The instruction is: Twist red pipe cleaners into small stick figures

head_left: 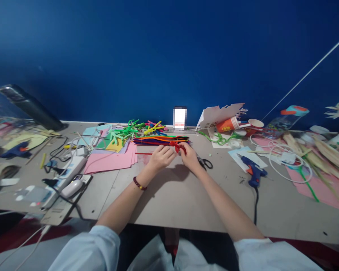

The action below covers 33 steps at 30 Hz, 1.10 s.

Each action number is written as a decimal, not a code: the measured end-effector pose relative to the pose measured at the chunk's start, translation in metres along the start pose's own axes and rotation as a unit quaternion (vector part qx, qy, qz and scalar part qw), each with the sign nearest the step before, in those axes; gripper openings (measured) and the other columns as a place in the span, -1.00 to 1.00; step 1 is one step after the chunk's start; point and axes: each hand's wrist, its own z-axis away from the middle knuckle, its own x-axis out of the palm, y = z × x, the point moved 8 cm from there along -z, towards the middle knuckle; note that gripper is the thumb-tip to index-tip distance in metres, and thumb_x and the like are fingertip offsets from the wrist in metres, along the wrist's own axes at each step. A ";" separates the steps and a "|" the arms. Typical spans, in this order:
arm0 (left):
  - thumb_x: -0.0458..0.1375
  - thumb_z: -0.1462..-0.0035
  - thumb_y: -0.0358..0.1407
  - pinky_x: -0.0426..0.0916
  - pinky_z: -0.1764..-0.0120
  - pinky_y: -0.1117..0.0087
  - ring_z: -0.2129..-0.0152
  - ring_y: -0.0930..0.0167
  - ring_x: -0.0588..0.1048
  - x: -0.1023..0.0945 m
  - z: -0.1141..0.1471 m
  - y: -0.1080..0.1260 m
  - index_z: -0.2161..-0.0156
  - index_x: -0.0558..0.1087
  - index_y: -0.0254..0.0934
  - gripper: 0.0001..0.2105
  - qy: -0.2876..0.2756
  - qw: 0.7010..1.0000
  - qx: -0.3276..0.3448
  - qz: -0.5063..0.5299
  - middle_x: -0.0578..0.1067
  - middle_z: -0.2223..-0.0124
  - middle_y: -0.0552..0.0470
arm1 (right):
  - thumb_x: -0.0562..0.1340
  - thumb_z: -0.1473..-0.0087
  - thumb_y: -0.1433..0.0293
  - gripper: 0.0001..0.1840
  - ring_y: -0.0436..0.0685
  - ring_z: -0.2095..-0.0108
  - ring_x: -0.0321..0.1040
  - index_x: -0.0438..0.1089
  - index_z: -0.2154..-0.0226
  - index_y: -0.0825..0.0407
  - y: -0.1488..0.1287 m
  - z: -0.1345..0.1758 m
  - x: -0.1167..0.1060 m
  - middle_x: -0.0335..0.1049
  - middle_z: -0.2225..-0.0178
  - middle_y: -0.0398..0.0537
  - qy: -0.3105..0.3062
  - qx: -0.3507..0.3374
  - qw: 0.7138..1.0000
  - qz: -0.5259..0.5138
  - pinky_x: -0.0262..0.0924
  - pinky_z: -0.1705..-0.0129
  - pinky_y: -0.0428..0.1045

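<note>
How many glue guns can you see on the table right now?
2. A blue glue gun lies partly on a pale sheet, right of the right hand; a second, blurred glue gun is at far left beside yellow paper. Others may be hidden.

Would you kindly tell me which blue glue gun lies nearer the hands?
The right glue gun, on pale paper; the other glue gun lies farther off, at far left.

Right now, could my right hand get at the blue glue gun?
Probably yes: the glue gun lies uncovered to the right, and nothing tall stands between it and the right hand, though that hand would likely need to release the red pipe cleaner first.
</note>
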 end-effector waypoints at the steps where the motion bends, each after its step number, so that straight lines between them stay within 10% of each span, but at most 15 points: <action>1: -0.02 -0.25 -0.40 0.14 0.36 0.32 0.46 0.44 0.34 -0.001 -0.001 0.001 0.39 0.34 -0.28 -0.82 -0.002 1.000 0.003 0.004 0.39 0.46 0.03 | 0.02 -0.06 0.44 -0.70 0.14 0.26 0.37 0.28 0.14 0.00 0.001 0.001 0.000 0.44 0.27 -0.02 0.001 0.006 1.000 0.002 0.22 0.15 0.06; 10: -0.08 -0.24 -0.47 0.21 0.28 0.32 0.39 0.44 0.37 -0.010 -0.007 0.018 0.30 0.38 -0.25 -0.80 0.011 0.998 0.063 -0.017 0.45 0.37 0.03 | 0.01 -0.07 0.49 -0.64 0.18 0.31 0.33 0.25 0.07 -0.02 -0.002 0.006 0.012 0.44 0.31 -0.01 -0.045 0.011 0.992 0.114 0.16 0.23 0.03; 17: -0.02 -0.25 -0.33 0.16 0.29 0.32 0.45 0.44 0.35 -0.004 0.004 -0.026 0.38 0.36 -0.24 -0.81 0.033 0.999 -0.043 0.006 0.43 0.44 0.04 | 0.00 -0.16 0.48 -0.64 0.20 0.25 0.26 0.30 0.01 0.01 -0.019 0.008 0.017 0.39 0.26 0.08 -0.119 -0.069 0.965 0.223 0.08 0.14 0.05; 25: 0.06 -0.20 -0.24 0.20 0.35 0.36 0.45 0.42 0.37 0.000 0.011 -0.061 0.41 0.39 -0.26 -0.80 0.078 0.979 -0.165 0.088 0.46 0.45 0.03 | 0.03 -0.13 0.52 -0.47 0.19 0.12 0.26 0.14 -0.16 -0.05 -0.030 0.012 0.025 0.44 0.19 -0.01 -0.159 -0.089 0.976 0.119 0.08 0.01 0.10; 33: 0.13 -0.11 -0.19 0.25 0.40 0.44 0.50 0.45 0.38 0.047 0.039 -0.094 0.45 0.44 -0.30 -0.78 -0.023 0.903 -0.304 0.304 0.47 0.47 0.03 | 0.02 -0.17 0.44 -0.44 0.15 0.15 0.33 0.02 -0.22 -0.09 -0.047 0.015 0.026 0.50 0.26 -0.09 -0.169 -0.075 0.983 -0.001 0.15 0.02 0.08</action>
